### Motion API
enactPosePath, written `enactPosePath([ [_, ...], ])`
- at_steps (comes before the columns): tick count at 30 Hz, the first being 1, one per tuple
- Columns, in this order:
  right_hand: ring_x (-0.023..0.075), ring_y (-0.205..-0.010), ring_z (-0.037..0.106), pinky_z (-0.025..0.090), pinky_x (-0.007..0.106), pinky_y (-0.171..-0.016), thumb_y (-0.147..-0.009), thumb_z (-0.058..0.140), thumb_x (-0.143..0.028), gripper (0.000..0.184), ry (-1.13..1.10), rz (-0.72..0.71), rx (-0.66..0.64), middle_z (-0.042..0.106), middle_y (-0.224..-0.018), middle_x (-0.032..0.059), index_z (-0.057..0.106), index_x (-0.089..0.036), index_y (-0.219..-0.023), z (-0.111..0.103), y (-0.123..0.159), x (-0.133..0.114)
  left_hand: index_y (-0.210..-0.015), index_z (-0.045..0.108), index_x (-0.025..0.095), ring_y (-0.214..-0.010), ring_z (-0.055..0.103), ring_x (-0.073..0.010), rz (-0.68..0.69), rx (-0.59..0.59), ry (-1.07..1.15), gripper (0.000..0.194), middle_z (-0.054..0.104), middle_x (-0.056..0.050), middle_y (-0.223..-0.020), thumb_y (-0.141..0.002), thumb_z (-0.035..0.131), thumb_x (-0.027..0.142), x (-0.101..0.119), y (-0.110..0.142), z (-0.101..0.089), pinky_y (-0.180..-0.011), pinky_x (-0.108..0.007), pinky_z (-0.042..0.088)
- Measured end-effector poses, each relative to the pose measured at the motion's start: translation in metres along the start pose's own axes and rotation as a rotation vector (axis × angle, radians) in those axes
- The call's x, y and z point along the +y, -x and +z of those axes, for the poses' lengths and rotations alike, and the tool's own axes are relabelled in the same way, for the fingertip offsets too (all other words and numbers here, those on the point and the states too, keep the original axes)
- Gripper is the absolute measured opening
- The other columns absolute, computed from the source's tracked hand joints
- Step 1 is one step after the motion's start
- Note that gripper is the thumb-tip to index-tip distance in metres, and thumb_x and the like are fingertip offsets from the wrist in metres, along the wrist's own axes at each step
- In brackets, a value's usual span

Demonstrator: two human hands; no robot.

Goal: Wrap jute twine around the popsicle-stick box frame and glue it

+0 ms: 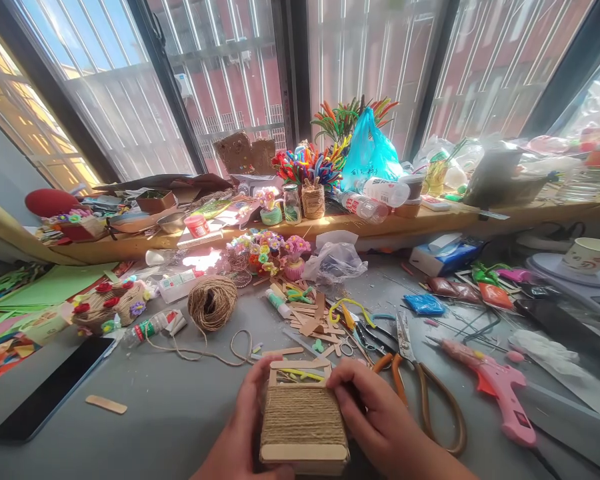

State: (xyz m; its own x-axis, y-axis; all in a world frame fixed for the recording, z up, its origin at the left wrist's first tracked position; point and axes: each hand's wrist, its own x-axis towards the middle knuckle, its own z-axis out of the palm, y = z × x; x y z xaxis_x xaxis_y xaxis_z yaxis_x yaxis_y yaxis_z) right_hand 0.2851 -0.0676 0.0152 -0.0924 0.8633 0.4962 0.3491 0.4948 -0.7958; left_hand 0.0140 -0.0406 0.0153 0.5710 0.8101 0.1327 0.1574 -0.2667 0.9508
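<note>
Between my two hands is a small box of craft sticks wrapped in twine (304,415), with bare sticks along its top and bottom edges. My left hand (247,417) grips its left side, the thumb low at the near edge. My right hand (375,413) pinches the upper right corner, fingers curled; whether twine lies in that pinch I cannot make out. Through the gap near the top, yellow and pale bits show. A strand of twine (205,355) runs across the table from the ball of twine (213,303) towards the box.
A phone (53,388) and a single craft stick (106,404) lie to the left. On the right are scissors (405,340), orange-handled pliers (393,370) and a pink glue gun (503,390). Loose craft sticks (310,317) are scattered beyond the box. A crowded ledge (260,230) runs below the windows.
</note>
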Motion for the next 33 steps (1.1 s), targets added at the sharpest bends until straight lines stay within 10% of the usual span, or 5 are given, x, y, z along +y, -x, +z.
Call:
enactPosePath([
  [3,0.0189,-0.078,0.069,0.050,0.028,-0.077,-0.108,0.051,-0.013,0.019,0.014,-0.006,-0.020,0.073,-0.092,-0.0005,0.061,-0.029,-0.112,0.000,0.000,-0.001,-0.180,0.010,0.035,-0.171,0.027,-0.0446,0.155,0.045,-0.331,0.115,0.023,-0.015,-0.188,-0.095,0.069,0.084,0.020,-0.008,-0.011,-0.134,-0.061,0.034],
  [7,0.0176,-0.076,0.067,0.051,0.027,-0.075,-0.104,0.052,-0.009,0.022,0.034,-0.062,-0.019,0.072,-0.090,-0.0011,0.061,-0.028,-0.110,-0.003,-0.003,-0.006,-0.180,0.022,0.033,-0.165,0.042,-0.0443,0.390,-0.019,-0.767,0.115,0.045,-0.014,-0.178,-0.089,0.082,0.072,0.038,-0.033,-0.005,-0.139,-0.065,0.020],
  [11,0.0161,-0.075,0.067,0.053,0.023,-0.073,-0.104,0.052,-0.009,0.023,0.020,-0.075,-0.010,0.071,-0.090,-0.0019,0.062,-0.029,-0.110,-0.005,-0.005,-0.007,-0.180,0.021,0.019,-0.148,0.060,-0.0468,0.405,-0.154,-0.967,0.138,0.058,-0.022,-0.167,-0.074,0.092,0.071,0.032,-0.054,0.011,-0.131,-0.066,0.039],
  [24,0.0156,-0.071,0.067,0.051,0.023,-0.067,-0.099,0.053,-0.010,0.022,-0.023,0.028,-0.088,0.074,-0.089,-0.0005,0.066,-0.026,-0.107,-0.010,-0.004,0.001,-0.168,0.049,0.014,-0.140,0.067,-0.0465,0.265,-0.199,-1.032,0.126,0.067,-0.023,-0.159,-0.071,0.095,0.080,0.067,-0.048,0.007,-0.121,-0.063,0.052],
  [33,0.0191,-0.077,0.069,0.052,0.029,-0.078,-0.106,0.055,-0.017,0.017,-0.105,0.117,-0.066,0.073,-0.086,-0.0001,0.069,-0.027,-0.108,-0.005,0.001,0.006,-0.174,0.035,0.031,-0.143,0.064,-0.0465,0.323,-0.006,-0.847,0.133,0.063,-0.018,-0.161,-0.066,0.098,0.076,0.025,-0.035,-0.005,-0.123,-0.063,0.051],
])
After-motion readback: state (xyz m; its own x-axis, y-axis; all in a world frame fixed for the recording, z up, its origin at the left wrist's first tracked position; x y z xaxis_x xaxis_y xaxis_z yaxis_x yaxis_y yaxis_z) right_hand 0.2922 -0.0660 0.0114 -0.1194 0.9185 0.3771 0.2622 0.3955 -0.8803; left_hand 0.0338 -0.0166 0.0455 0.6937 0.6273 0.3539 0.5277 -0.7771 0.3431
